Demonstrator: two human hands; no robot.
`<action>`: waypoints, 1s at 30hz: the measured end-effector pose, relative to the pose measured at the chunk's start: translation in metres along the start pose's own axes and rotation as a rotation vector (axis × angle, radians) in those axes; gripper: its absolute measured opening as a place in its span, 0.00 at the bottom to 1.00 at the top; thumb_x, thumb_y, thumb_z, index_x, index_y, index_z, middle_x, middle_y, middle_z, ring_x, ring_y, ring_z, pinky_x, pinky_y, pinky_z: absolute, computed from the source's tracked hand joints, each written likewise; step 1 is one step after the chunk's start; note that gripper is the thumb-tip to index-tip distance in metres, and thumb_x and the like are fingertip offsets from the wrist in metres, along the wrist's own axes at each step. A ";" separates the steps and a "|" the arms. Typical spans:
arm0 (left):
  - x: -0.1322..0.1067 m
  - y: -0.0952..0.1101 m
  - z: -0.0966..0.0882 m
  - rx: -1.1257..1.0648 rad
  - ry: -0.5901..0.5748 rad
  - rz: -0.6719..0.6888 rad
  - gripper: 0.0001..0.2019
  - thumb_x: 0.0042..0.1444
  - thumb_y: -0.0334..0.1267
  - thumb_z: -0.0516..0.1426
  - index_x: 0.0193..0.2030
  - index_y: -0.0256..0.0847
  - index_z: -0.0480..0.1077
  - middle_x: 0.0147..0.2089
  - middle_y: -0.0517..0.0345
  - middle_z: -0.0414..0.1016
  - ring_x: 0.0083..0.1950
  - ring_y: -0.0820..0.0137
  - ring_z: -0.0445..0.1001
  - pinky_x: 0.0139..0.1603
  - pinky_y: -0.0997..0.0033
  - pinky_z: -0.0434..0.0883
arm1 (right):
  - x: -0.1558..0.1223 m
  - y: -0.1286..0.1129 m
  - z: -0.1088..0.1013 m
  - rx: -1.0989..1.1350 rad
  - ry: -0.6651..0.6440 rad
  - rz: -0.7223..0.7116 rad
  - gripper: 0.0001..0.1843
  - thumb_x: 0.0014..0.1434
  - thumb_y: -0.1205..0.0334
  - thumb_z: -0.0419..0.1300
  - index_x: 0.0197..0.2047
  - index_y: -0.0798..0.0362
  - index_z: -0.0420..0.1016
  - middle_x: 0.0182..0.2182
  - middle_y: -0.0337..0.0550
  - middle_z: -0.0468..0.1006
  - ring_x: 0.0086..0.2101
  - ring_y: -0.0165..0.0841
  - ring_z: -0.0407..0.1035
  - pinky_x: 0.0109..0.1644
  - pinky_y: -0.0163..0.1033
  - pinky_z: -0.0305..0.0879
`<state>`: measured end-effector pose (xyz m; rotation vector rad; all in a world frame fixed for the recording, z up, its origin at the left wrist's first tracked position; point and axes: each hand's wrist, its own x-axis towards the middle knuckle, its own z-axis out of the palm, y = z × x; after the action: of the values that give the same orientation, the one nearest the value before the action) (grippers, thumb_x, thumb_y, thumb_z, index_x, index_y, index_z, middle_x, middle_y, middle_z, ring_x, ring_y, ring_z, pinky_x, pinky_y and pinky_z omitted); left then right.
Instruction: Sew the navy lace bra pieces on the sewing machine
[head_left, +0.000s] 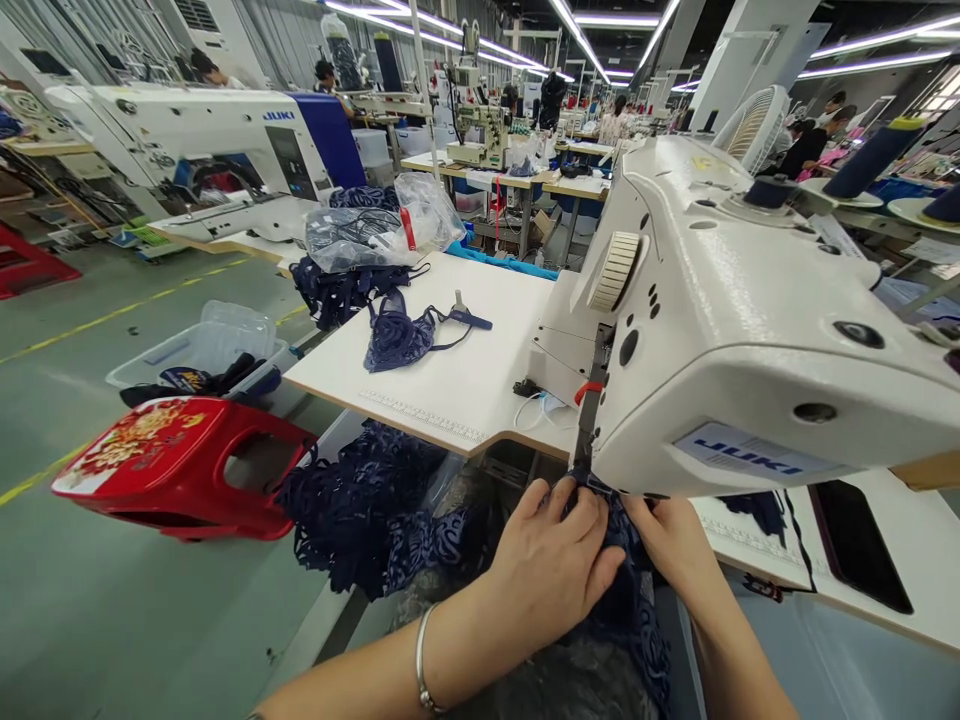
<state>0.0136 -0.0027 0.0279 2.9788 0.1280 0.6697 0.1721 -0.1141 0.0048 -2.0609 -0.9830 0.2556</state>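
Observation:
A white sewing machine (720,330) stands over my hands, its needle area low at the front left. My left hand (559,555) is bent over navy lace fabric, fingertips pressed onto it just beneath the machine's arm. To its right, my right hand (666,535) pinches the same piece, a navy lace bra (645,630) by its look, which hangs down below the table edge. Part of the bra and the right fingertips are hidden behind the machine and the fabric. Another navy bra (401,335) lies on the white table (480,300) to the left.
Navy bras in a heap (360,500) hang below the table's left edge. A red stool (187,465) and a clear plastic bin (202,350) are on the floor at left. A dark phone (859,545) lies on the right tabletop. Another sewing machine (210,140) stands behind, at left.

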 end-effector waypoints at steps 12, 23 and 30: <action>0.001 0.002 -0.003 0.017 -0.100 0.050 0.22 0.69 0.46 0.48 0.63 0.37 0.61 0.60 0.54 0.69 0.63 0.59 0.62 0.61 0.57 0.53 | -0.005 0.002 0.001 0.102 0.073 0.078 0.16 0.63 0.48 0.52 0.38 0.52 0.70 0.35 0.48 0.76 0.42 0.45 0.69 0.49 0.44 0.64; -0.007 -0.011 0.003 0.065 0.005 0.144 0.18 0.70 0.32 0.43 0.60 0.41 0.66 0.60 0.58 0.70 0.59 0.66 0.66 0.58 0.66 0.58 | -0.027 -0.004 0.014 0.295 0.067 0.092 0.13 0.66 0.49 0.53 0.35 0.49 0.60 0.24 0.32 0.59 0.25 0.32 0.58 0.29 0.35 0.57; -0.016 -0.007 0.007 0.190 -0.019 0.154 0.20 0.69 0.33 0.42 0.65 0.39 0.62 0.65 0.58 0.65 0.63 0.66 0.61 0.60 0.61 0.57 | -0.025 0.005 0.014 0.256 0.105 0.163 0.13 0.65 0.48 0.54 0.40 0.50 0.63 0.30 0.37 0.68 0.28 0.33 0.64 0.29 0.36 0.57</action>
<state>0.0018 0.0020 0.0145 3.2026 -0.0431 0.6803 0.1511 -0.1255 -0.0124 -1.8990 -0.6822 0.3364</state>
